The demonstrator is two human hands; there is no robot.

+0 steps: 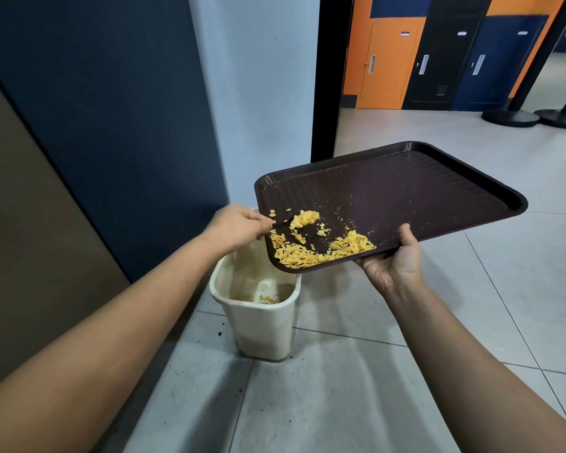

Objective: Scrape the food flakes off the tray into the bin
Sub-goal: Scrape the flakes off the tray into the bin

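A dark brown tray (406, 191) tilts down to the left above a cream plastic bin (268, 335). Yellow food flakes (307, 253) lie heaped along the tray's low near-left corner, right over the bin's mouth. My right hand (396, 259) grips the tray's near edge, thumb on top and fingers underneath. At the tray's left edge my left hand (239, 225) pinches a small dark scraper (283, 221) whose tip touches a clump of flakes. A few flakes (268, 299) sit at the bottom of the bin.
The bin stands on a pale tiled floor (340, 403) against a blue wall panel (111, 125), with dark crumbs scattered around it. A black door frame (327, 93) opens onto a hall with orange and dark lockers (438, 60) and black stanchion bases (510, 117).
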